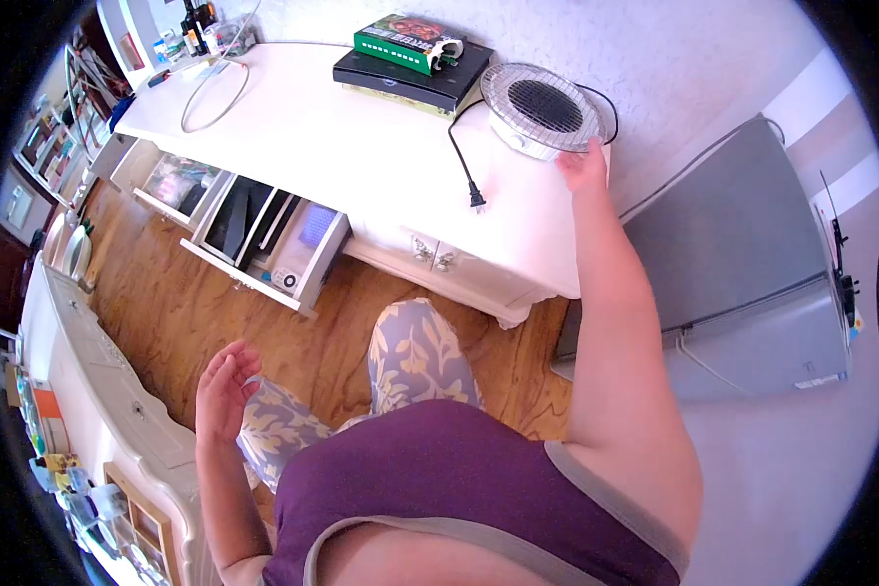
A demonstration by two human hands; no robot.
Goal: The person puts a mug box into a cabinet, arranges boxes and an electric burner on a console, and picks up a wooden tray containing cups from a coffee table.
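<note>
A round white appliance (pixel 523 138) with a wire grill rack (pixel 555 105) on top stands at the right end of the white cabinet (pixel 391 146). My right hand (pixel 584 166) is at the near right rim of it, fingers closed on the edge. A black power cord with a plug (pixel 476 195) lies on the cabinet top, left of the appliance. Over the floor at the lower left hangs my left hand (pixel 228 383), its fingers loosely curled and slightly apart, with nothing in it.
Stacked boxes (pixel 410 73) stand by the wall. Two drawers are pulled out, the nearer one (pixel 273 256) above the wooden floor (pixel 156 293). At the right is a grey refrigerator (pixel 732 234). Another white cabinet (pixel 132 420) runs along the left.
</note>
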